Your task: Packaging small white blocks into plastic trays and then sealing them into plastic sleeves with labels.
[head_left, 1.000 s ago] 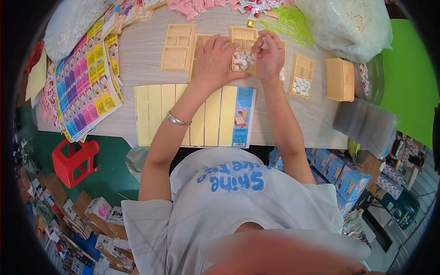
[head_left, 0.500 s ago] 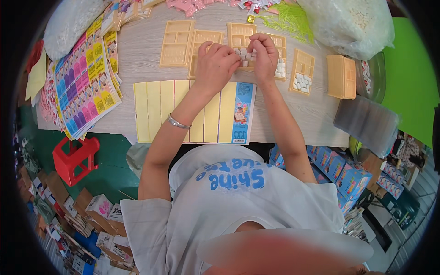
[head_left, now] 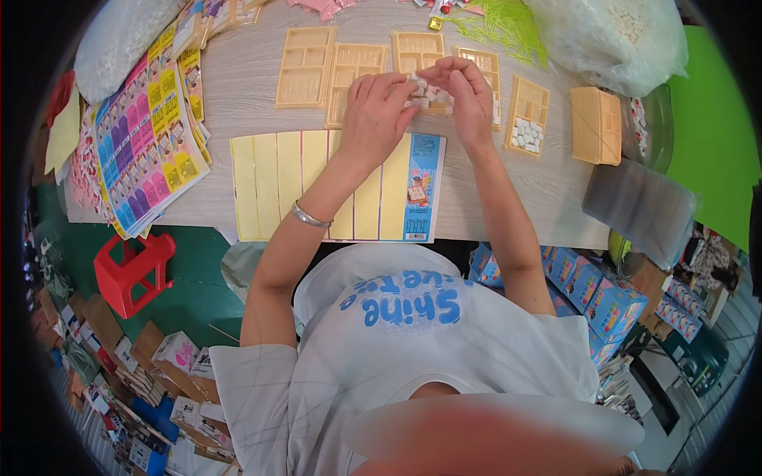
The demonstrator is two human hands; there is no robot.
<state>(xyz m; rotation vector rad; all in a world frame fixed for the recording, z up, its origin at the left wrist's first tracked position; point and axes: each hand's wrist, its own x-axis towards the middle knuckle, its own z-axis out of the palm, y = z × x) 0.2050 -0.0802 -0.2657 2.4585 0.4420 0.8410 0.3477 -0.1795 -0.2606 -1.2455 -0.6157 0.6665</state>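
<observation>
The left hand (head_left: 371, 119) is bending over the near left side of the middle tray (head_left: 418, 47), its thumb and forefinger standing apart beside the white blocks (head_left: 421, 97). Whether those fingertips are gripping a block, I cannot tell. The right hand (head_left: 470, 103) is arching over the right side of the same tray, its fingers now reaching further left above the blocks; half a second ago they were curling in more tightly near the thumb. Its fingertips are overlapping the pale pieces, so a pinch there cannot be made out either. The blocks are sitting in a loose heap between the two hands, at the near end of the tray. Judging by this, the handling is staying with this one tray, the right hand shifting its hold while the left is keeping close to the heap.

Around them, a right-hand tray (head_left: 479, 57) is lying partly behind the right hand, and two trays on the left, an outer one (head_left: 305, 67) and an inner one (head_left: 355, 59), are resting side by side. Further right, a narrow tray (head_left: 528, 99) is holding more white blocks, and a stack of trays (head_left: 595, 127) is standing beyond it. Nearer the body, a yellow-and-blue card (head_left: 262, 186) is lying flat under the left forearm, while a big clear bag (head_left: 611, 47) is slumping at the far right.
</observation>
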